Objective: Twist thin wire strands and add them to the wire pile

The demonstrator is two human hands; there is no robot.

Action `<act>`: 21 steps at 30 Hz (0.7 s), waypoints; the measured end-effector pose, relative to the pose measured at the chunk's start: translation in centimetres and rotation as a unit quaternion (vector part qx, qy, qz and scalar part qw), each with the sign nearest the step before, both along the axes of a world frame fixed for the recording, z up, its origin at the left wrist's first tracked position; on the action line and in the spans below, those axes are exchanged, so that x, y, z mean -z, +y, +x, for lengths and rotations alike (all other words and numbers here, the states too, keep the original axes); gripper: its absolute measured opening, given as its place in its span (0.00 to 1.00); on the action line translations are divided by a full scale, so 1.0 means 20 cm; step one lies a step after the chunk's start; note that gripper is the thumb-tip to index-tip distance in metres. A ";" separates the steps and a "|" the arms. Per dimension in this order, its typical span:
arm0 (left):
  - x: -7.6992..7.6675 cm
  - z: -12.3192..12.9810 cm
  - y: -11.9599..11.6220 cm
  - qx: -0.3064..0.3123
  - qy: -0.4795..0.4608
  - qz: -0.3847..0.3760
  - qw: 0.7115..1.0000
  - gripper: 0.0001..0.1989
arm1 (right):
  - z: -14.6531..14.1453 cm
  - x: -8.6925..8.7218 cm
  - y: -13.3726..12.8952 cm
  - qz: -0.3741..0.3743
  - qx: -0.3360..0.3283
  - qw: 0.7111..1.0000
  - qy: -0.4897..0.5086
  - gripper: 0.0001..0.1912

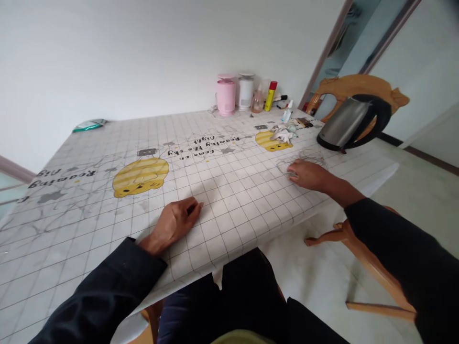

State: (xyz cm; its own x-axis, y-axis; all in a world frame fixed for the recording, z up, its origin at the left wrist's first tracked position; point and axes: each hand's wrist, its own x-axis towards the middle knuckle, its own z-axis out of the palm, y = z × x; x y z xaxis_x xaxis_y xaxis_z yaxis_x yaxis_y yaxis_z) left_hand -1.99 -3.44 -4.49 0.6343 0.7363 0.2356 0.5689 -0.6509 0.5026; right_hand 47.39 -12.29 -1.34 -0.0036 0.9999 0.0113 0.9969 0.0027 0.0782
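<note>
My left hand [176, 220] rests on the checked white tablecloth [229, 200] near the front edge, its fingers curled in; whatever may be between them is too small to make out. Farther right, my right hand [307, 175] lies at a loose tangle of thin dark wire or thread [283, 164], with its fingers closed on part of it. Loops of the tangle spread on the cloth behind and around the fingers. The two hands are well apart.
A steel kettle [344, 123] stands at the right, before a wooden chair [373, 86]. Crumpled tissue [283, 134] lies behind the tangle. Along the wall are a pink container [226, 97], a white one [245, 93] and a yellow can [270, 97]. A green packet [89, 125] lies back left.
</note>
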 end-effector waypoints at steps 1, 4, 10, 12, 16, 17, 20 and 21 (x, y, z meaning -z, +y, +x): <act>0.00 0.00 0.00 0.000 0.006 -0.001 1.000 0.21 | -0.03 0.03 0.01 -0.008 0.000 1.000 -0.024 0.09; -0.01 0.00 -0.01 0.004 0.019 -0.002 1.000 0.20 | -0.07 0.06 0.01 0.001 0.014 0.997 -0.072 0.14; 0.00 -0.01 0.00 0.013 0.036 0.016 0.999 0.17 | 0.03 0.01 -0.08 0.118 0.035 0.992 -0.009 0.09; 0.00 -0.02 0.00 0.011 0.040 0.018 0.999 0.16 | 0.08 -0.01 -0.10 0.150 0.046 0.988 0.006 0.08; 0.01 -0.01 0.00 0.009 0.040 0.020 0.999 0.16 | 0.17 0.01 -0.11 0.120 0.006 0.993 -0.021 0.10; 0.01 -0.01 0.00 0.009 0.039 0.021 0.999 0.16 | 0.18 0.02 -0.10 0.098 -0.019 0.994 -0.034 0.10; 0.02 -0.01 0.00 0.005 0.040 0.020 0.999 0.16 | 0.19 0.07 -0.07 0.054 -0.072 0.994 -0.058 0.11; 0.02 -0.01 0.00 0.004 0.041 0.019 0.999 0.16 | 0.18 0.08 -0.06 0.055 -0.071 0.995 -0.053 0.11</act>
State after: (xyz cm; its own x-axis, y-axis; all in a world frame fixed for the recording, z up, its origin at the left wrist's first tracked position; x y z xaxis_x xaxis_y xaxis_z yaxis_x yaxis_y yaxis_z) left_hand -2.28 -3.44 -4.86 0.6587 0.7223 0.2108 0.6011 -0.6737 0.4299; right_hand 51.09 -13.41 -2.88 -0.1520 0.9819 0.1132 0.9733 0.1287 0.1899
